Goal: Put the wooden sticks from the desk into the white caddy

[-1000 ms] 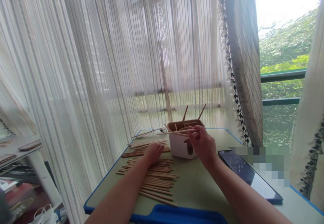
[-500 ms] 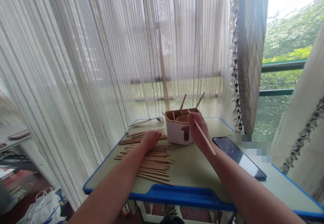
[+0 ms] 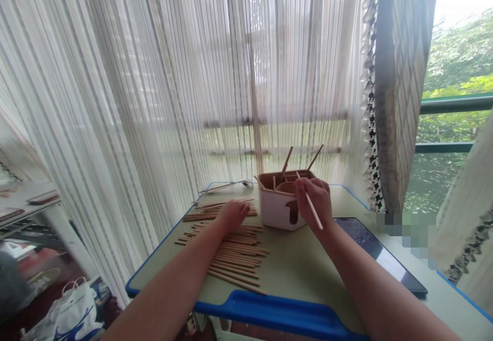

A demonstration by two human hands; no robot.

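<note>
In my right hand [image 3: 318, 202], the fingers pinch one wooden chopstick [image 3: 314, 210], slanted across the near right corner of a white box with brown compartments [image 3: 278, 212]. Several chopsticks stand or lean inside that box. On the left of the table my left hand [image 3: 233, 215] rests over a spread of chopsticks [image 3: 234, 248] lying roughly side by side. Its fingers are curled down, and whatever may be under them is hidden. A metal spoon [image 3: 246, 183] lies behind the chopsticks near the far edge.
The small table [image 3: 285, 269] has a blue rim and a blue tray groove in front. A dark phone [image 3: 381, 253] lies to the right, partly behind my right forearm. Sheer curtains [image 3: 185, 74] hang behind the table. White bags [image 3: 77, 310] sit on the floor at left.
The view has shifted slightly, so the table items appear a little further right and lower. My right hand still grips the chopstick by the box; my left hand stays over the chopsticks.
</note>
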